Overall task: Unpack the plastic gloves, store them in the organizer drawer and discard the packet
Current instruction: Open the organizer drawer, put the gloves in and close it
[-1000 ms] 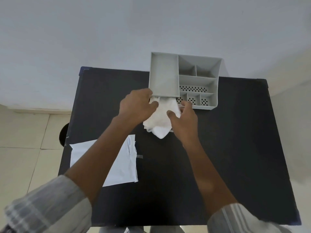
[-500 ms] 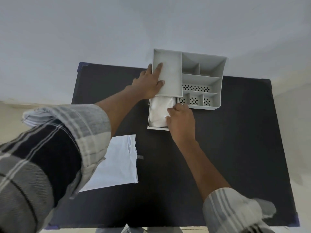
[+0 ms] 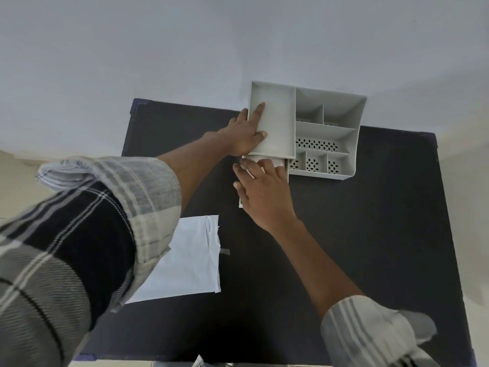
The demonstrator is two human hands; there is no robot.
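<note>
A grey organizer (image 3: pixel 358 133) stands at the back of the black table (image 3: pixel 370 234). My left hand (image 3: pixel 243 136) grips its left edge, index finger stretched into the large left compartment. Below that compartment the drawer (image 3: pixel 287 172) is pulled out toward me. The white plastic gloves (image 3: pixel 277 162) lie inside it, mostly hidden. My right hand (image 3: pixel 262 192) lies flat on top of the gloves and the drawer, fingers spread, holding nothing. The empty white packet (image 3: pixel 190 258) lies flat on the table to the left, partly under my left sleeve.
The organizer's right side has several small compartments, some with perforated floors. A pale wall rises right behind the table. Tiled floor shows past the table's left edge. A small strip of tape (image 3: pixel 225 251) lies beside the packet.
The gloves went from both hands into the drawer. My left hand moved up onto the organizer. My right hand slid from the drawer's front corner onto the gloves.
</note>
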